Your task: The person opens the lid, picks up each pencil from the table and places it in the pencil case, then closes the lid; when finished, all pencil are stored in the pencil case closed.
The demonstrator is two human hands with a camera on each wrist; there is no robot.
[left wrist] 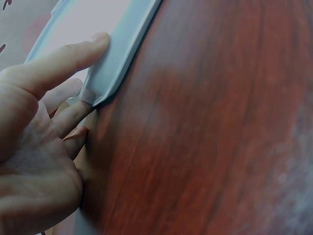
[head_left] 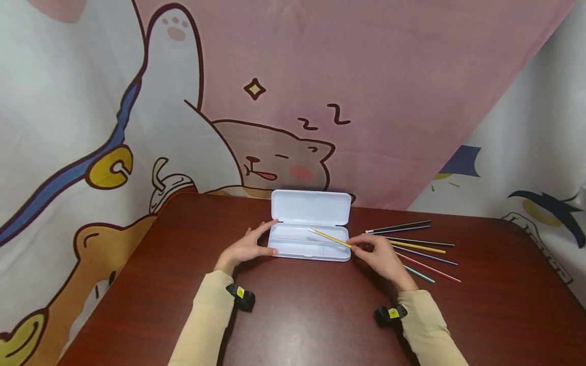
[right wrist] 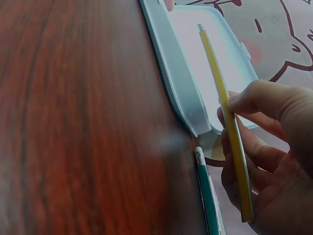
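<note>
A white pencil case [head_left: 295, 249] lies on the table with its lid [head_left: 311, 207] raised at the back. At its left end, my left hand [head_left: 242, 249] steadies it with spread, mostly straight fingers; in the left wrist view the thumb touches the front wall of the case [left wrist: 115, 68]. My right hand [head_left: 377, 259] pinches a yellow pencil [head_left: 329, 237] between thumb and fingers near the case's right end. The pencil slants over the case, white-tipped end pointing to the back left. In the right wrist view the yellow pencil [right wrist: 215, 63] shows along most of its length.
Several loose pencils fan out right of the case, among them a black one [head_left: 412, 224], another yellow one [head_left: 426, 247], a red one [head_left: 437, 268] and a green one [head_left: 421, 275]. The dark red wooden table [head_left: 293, 315] meets a printed cloth backdrop [head_left: 389, 101] behind.
</note>
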